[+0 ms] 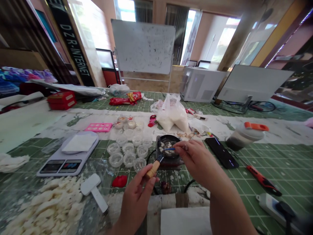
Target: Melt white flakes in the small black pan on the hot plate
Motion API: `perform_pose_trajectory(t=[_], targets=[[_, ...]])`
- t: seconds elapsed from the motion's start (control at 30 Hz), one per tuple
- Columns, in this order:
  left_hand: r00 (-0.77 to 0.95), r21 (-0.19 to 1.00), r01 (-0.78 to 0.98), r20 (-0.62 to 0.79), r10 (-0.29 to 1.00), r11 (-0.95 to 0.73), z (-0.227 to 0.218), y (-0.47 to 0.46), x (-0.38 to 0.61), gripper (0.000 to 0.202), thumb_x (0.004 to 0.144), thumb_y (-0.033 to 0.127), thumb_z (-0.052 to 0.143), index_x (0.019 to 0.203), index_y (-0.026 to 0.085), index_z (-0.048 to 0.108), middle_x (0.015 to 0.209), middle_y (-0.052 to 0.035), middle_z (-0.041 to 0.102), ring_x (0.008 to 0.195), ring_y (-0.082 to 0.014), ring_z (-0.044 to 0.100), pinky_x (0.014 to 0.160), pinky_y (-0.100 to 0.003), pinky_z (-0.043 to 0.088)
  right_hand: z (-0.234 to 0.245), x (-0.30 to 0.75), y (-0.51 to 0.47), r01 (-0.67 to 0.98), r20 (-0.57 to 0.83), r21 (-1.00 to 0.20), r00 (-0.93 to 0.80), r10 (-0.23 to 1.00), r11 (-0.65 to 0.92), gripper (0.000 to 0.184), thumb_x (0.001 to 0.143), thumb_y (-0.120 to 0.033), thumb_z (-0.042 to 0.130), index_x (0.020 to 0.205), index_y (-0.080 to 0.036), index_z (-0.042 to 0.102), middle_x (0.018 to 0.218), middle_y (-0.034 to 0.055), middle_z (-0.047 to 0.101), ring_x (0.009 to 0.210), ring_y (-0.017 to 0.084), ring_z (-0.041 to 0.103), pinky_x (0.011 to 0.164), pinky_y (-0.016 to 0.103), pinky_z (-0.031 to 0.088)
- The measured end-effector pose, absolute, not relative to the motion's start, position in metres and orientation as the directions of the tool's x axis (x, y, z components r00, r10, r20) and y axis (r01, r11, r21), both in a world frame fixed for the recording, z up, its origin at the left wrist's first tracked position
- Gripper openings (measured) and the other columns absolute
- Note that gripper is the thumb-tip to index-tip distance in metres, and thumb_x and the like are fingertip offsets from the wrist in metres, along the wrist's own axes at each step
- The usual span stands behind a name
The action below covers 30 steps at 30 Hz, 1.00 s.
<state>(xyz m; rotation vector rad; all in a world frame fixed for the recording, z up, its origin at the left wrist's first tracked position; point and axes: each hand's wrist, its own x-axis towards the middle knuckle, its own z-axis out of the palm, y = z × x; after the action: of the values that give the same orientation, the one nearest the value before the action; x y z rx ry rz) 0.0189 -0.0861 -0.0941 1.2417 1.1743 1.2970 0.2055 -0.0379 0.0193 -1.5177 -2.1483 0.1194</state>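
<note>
A small black pan (pixel 176 138) rests on a small hot plate (pixel 168 164), with white chunks (pixel 168 144) lying inside it. My left hand (pixel 138 192) is closed around the pan's wooden handle (pixel 153 169), which points toward me. Between the fingertips of my right hand (pixel 195 158) is a thin blue stick (pixel 169 149), its far end reaching into the pan among the chunks. Clear plastic cups (pixel 128 159) stand in rows just left of the pan.
A kitchen scale (pixel 90 147) and a heap of cream-coloured pieces (pixel 46 209) lie at left, near a white scraper (pixel 94 189). Bags of white material (pixel 172 117) stand behind the pan. To the right are a phone (pixel 221 152), a shaker bottle (pixel 244 137) and a red-black tool (pixel 264 179).
</note>
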Motion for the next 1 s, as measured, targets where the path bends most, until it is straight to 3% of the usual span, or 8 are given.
perform_pose_trajectory(t=[0.17,0.33,0.5,0.67,0.83,1.0], targets=[[-0.037,0.998,0.0,0.065,0.997,-0.065,-0.094,-0.0854,0.0182,0.04,0.079,0.035,0.056,0.115,0.019,0.055,0.106,-0.0089,0.065,0.085,-0.0168,0.065,0.082,-0.028,0.05,0.0188,0.2113,-0.036,0.919,0.35,-0.306,-0.134,0.927,0.248,0.023,0.088,-0.028,0.039,0.084,-0.021,0.06,0.084,0.0032,0.067,0.084,0.019,0.057,0.085,0.036,0.034],[-0.028,0.997,-0.016,0.078,0.997,-0.078,-0.0939,-0.0862,0.0187,0.039,0.079,0.034,0.055,0.116,0.02,0.054,0.103,-0.0076,0.066,0.085,-0.0168,0.065,0.081,-0.027,0.051,0.0213,0.2081,-0.0398,0.86,0.338,-0.339,-0.267,0.902,0.381,0.023,0.089,-0.027,0.038,0.089,-0.022,0.06,0.086,0.0013,0.067,0.086,0.016,0.057,0.087,0.033,0.034],[-0.029,0.997,-0.015,0.07,0.997,-0.071,-0.0932,-0.086,0.0189,0.038,0.079,0.034,0.056,0.115,0.02,0.055,0.105,-0.0084,0.065,0.085,-0.0168,0.065,0.081,-0.027,0.051,0.0193,0.2103,-0.0351,0.918,0.352,-0.305,-0.139,0.926,0.254,0.024,0.088,-0.028,0.039,0.088,-0.021,0.062,0.084,0.0038,0.067,0.084,0.019,0.058,0.083,0.036,0.035],[-0.032,0.997,-0.01,0.072,0.997,-0.072,-0.094,-0.0854,0.019,0.04,0.079,0.035,0.056,0.116,0.02,0.054,0.104,-0.008,0.066,0.085,-0.0171,0.065,0.08,-0.028,0.051,0.019,0.2081,-0.0353,0.864,0.352,-0.338,-0.252,0.901,0.374,0.024,0.089,-0.028,0.038,0.09,-0.023,0.06,0.088,0.0016,0.067,0.087,0.016,0.057,0.085,0.032,0.035],[-0.038,0.998,0.0,0.07,0.997,-0.07,-0.0933,-0.0857,0.0186,0.04,0.078,0.036,0.057,0.115,0.02,0.055,0.104,-0.008,0.066,0.085,-0.0167,0.065,0.081,-0.026,0.051,0.0182,0.2104,-0.0326,0.913,0.346,-0.329,-0.121,0.931,0.24,0.022,0.087,-0.027,0.04,0.085,-0.02,0.061,0.083,0.0033,0.067,0.083,0.019,0.058,0.082,0.034,0.036],[-0.026,0.997,-0.009,0.07,0.997,-0.071,-0.0935,-0.085,0.019,0.04,0.079,0.035,0.055,0.116,0.019,0.053,0.106,-0.0084,0.065,0.085,-0.0164,0.065,0.081,-0.027,0.051,0.0207,0.2104,-0.0366,0.857,0.35,-0.351,-0.254,0.902,0.378,0.022,0.089,-0.028,0.038,0.087,-0.022,0.06,0.087,0.0013,0.067,0.086,0.016,0.057,0.085,0.031,0.035]])
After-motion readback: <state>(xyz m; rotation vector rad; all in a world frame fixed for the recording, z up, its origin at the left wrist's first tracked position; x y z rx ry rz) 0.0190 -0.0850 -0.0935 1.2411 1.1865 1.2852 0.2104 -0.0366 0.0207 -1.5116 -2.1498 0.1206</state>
